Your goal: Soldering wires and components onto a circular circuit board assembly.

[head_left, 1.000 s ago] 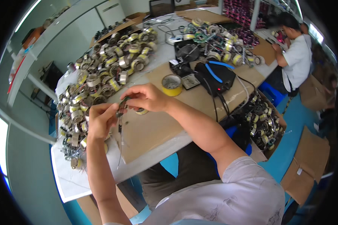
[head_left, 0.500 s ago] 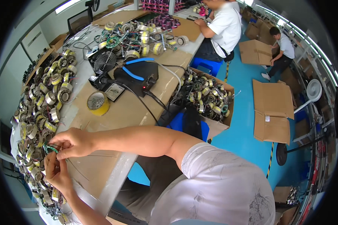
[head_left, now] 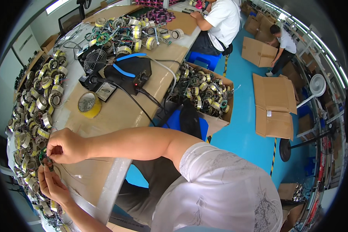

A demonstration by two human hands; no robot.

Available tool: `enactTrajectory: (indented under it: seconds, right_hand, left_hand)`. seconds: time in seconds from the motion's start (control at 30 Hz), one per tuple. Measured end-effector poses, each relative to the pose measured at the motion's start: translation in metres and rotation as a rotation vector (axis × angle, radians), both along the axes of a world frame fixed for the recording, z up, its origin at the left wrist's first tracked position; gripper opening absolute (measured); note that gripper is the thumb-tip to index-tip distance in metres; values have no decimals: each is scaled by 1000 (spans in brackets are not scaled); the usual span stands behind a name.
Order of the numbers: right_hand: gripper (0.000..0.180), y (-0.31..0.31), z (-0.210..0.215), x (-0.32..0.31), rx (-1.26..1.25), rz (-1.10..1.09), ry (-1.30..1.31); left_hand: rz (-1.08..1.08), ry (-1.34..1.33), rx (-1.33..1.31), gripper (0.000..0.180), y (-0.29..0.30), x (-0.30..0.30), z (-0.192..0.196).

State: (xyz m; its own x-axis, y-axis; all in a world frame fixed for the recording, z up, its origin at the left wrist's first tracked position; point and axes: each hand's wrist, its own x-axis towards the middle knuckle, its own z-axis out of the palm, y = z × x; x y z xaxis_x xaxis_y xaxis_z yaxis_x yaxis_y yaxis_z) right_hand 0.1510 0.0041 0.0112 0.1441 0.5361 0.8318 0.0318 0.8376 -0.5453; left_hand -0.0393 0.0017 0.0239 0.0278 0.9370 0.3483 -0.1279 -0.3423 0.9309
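Along the table's (head_left: 114,179) left edge coils (head_left: 41,103) lie heaped; beside them a small green board (head_left: 43,156) sits between fingertips, left hand (head_left: 53,185) pinching its lower end, right hand (head_left: 67,146) bunched above, grip unclear.

A: Floor?
B: Bright blue floor (head_left: 241,143), smooth. Black-and-yellow tape (head_left: 273,156) striping it in broken stretches.
A: Walls?
B: Wall (head_left: 46,26) at upper left, pale grey.
A: Light?
B: Ceiling tubes. One lit tube (head_left: 57,6) upper left; a long row of lights (head_left: 345,76) curving down the right side, bent by the lens.
A: Furniture?
B: Long worktable (head_left: 121,176), white edge, brown sheet (head_left: 98,135) over part of its top. Blue stool (head_left: 205,60) beside its far end.
A: Right side?
B: Pedestal fan (head_left: 318,85), white round head. Opened-out carton (head_left: 274,102) on the floor. Shelving along the far right, details blurred.
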Motion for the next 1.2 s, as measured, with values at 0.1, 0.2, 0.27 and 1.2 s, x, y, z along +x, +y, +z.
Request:
enactTrajectory:
  seconds: [0.1, 0.2, 0.27, 1.2]
  right_hand:
    - [8, -4, -1, -3, 44, -134, -77]
    - [9, -8, -4, -8, 120, -176, -133]
    - [8, -8, -9, -8, 87, -170, -171]
    - [67, -2, 19, 70, -330, -204, -984]
  left_hand:
    - [80, -102, -49, 22, 3, 5, 3]
    - [5, -34, -94, 21, 9, -5, 4]
    - [-24, -43, -53, 18, 11, 1, -3]
    - [257, 526, 59, 20, 2, 30, -3]
